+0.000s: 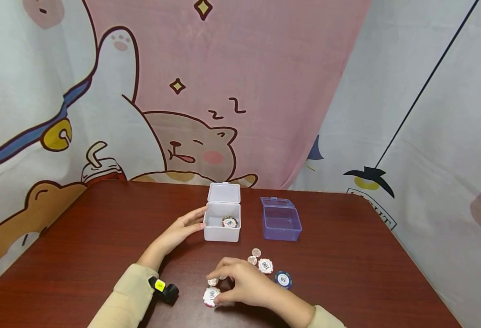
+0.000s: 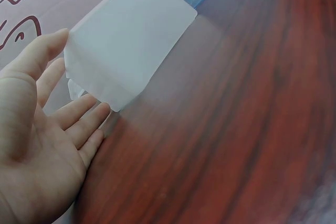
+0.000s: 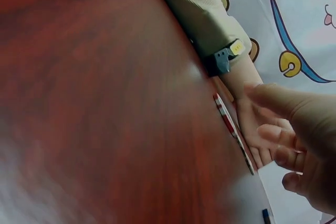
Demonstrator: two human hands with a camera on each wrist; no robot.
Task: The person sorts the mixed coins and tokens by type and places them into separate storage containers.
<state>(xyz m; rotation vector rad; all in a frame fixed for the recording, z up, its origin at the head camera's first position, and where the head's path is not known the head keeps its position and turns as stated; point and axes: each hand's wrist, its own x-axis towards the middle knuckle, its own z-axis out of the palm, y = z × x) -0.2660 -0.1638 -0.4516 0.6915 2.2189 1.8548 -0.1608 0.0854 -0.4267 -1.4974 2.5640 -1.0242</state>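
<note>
My left hand (image 1: 178, 232) lies against the left side of a white plastic box (image 1: 221, 234), fingers extended and touching its wall. The box's lid stands open, and a poker chip (image 1: 230, 222) marked 100 lies inside; whether others sit under it I cannot tell. My right hand (image 1: 248, 282) hovers low over the table, thumb and fingers apart. Its thumb is at the edge of a white 100 poker chip (image 1: 209, 297). Partly under its fingers are small pale chips (image 1: 213, 282). The right wrist view shows chips edge-on on the table, beyond the thumb (image 3: 273, 98).
Right of the white box stands an open translucent blue box (image 1: 282, 223). Nearer me lie another white 100 chip (image 1: 266, 266), a blue 50 chip (image 1: 283, 279) and small pale chips (image 1: 256, 252). A printed cloth (image 1: 265, 91) hangs behind the brown table (image 1: 347, 255).
</note>
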